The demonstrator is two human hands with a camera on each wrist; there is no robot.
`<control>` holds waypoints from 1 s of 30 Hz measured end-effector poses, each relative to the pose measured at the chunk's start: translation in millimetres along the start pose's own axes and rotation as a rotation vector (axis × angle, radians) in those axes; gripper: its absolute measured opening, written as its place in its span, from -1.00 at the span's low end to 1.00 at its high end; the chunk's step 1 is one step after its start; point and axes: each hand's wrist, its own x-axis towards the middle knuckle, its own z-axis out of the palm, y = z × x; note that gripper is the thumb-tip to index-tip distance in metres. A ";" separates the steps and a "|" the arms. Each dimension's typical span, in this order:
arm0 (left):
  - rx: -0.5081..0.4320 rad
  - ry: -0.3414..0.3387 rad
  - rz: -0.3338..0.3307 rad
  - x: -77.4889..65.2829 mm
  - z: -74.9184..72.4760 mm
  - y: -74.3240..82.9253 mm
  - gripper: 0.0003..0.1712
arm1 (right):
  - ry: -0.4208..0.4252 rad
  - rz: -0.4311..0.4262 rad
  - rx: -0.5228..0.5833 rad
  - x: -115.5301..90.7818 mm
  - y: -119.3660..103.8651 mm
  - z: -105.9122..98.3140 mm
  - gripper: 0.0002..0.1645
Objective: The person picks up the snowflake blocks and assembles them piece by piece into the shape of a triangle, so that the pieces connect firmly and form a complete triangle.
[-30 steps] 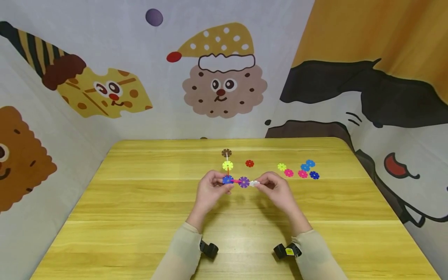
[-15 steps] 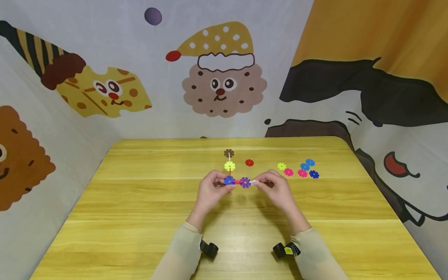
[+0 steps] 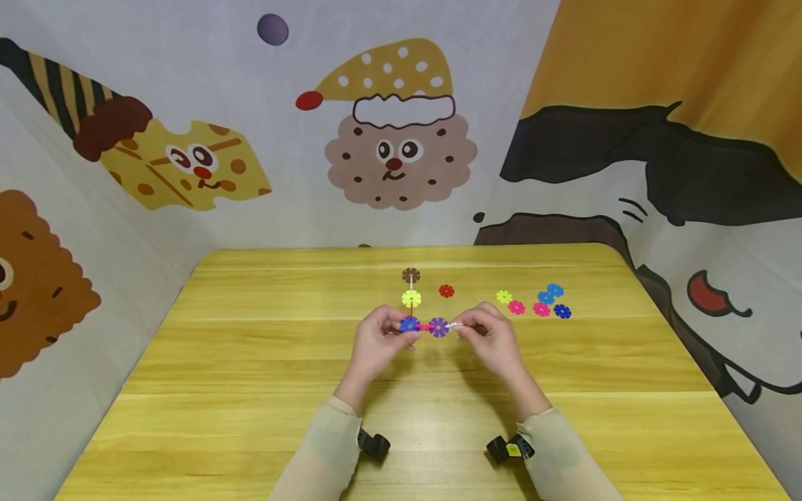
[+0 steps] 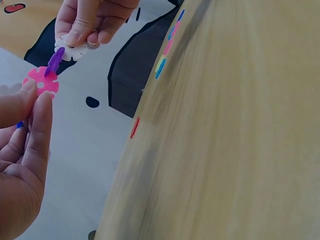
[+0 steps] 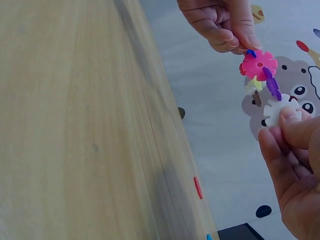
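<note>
Below the fingers (image 4: pixel 42 135) we see a yellowish wood-grained table (image 3: pixel 250 376); beyond and above them, our pale wall (image 3: pixel 301 188) carries cartoon snacks, with orange folds farther right.

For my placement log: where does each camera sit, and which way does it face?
Head: on the head, facing forward and down at the table; both sleeves, left hand and right hand show.
Left wrist: on that wrist, facing past the hand to table and backdrop; both hands show.
Right wrist: on that wrist, facing table and backdrop past the hand; both hands show.
Both wrist views share the pink disc, purple disc and white disc.
</note>
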 end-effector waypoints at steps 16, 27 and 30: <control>-0.023 -0.001 -0.012 0.3 -0.4 4.9 -0.68 | 0.033 -0.034 -0.005 -9.0 5.0 6.3 -0.85; -0.056 0.007 -0.008 0.7 0.6 1.4 -0.68 | 0.065 -0.084 -0.002 -8.3 4.3 9.6 -0.80; -0.056 0.001 -0.007 0.5 1.5 1.7 -0.68 | 0.071 -0.098 -0.011 -8.6 4.2 9.7 -0.80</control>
